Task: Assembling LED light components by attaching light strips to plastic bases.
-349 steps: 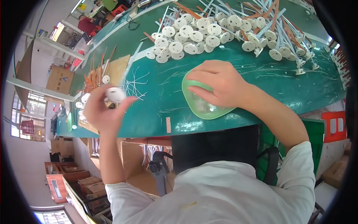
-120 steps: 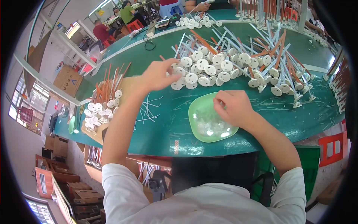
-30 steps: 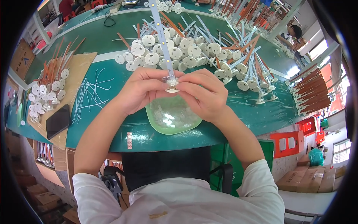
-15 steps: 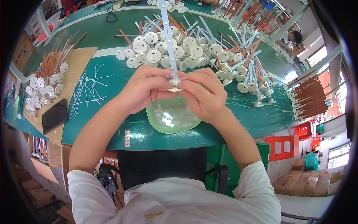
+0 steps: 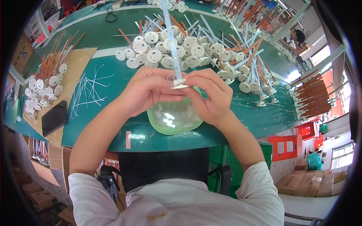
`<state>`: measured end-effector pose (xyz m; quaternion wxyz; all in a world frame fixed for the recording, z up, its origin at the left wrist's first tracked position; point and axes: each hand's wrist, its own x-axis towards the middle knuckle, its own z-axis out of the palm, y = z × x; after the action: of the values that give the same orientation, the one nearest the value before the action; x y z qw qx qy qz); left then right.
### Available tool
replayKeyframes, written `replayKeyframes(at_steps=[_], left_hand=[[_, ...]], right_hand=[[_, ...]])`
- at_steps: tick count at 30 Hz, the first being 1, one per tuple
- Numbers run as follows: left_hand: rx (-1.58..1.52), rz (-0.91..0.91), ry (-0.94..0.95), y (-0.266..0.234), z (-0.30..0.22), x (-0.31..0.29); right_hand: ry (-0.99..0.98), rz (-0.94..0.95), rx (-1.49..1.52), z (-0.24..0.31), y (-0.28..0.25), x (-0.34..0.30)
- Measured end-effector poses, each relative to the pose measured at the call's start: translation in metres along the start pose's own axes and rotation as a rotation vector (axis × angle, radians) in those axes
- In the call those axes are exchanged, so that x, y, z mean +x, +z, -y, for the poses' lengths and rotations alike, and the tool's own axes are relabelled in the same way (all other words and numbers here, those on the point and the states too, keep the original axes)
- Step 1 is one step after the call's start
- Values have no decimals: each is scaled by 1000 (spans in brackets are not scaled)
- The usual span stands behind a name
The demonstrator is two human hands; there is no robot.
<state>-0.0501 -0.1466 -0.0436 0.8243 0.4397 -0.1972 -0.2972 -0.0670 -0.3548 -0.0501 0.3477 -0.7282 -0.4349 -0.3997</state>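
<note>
Upright between my hands stands an LED strip [image 5: 172,43], its foot joined to a round white base [image 5: 181,86]. My left hand [image 5: 143,92] is closed on the base from the left, thumb near the strip's foot. From the other side my right hand [image 5: 215,94] pinches the base's right edge with thumb and fingers. A thin wire loops beside the strip's foot. Directly below the hands sits a light green bowl [image 5: 177,132] with small clear pieces in it, partly covered by my fingers.
Beyond my hands lies a heap of strips with round white bases [image 5: 154,56]. Loose white wires [image 5: 89,89] and a black phone [image 5: 54,117] lie left, near another bundle of bases [image 5: 45,90]. Brown strips [image 5: 315,98] stack at the right edge. A person [image 5: 296,39] works at far right.
My right hand has shifted slightly right and its fingers have moved on the base. The base sits a little higher and more of its rim shows. The left hand stays nearly still.
</note>
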Motion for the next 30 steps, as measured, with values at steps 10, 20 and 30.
replayKeyframes(at_steps=[10,20,30], left_hand=[[277,47,163,0,18,3],[219,38,98,-6,10,1],[348,32,141,-13,7,5]], right_hand=[[-46,-112,-83,4,-3,1],[18,-16,11,-2,-7,3],[27,-32,-22,0,3,-3]])
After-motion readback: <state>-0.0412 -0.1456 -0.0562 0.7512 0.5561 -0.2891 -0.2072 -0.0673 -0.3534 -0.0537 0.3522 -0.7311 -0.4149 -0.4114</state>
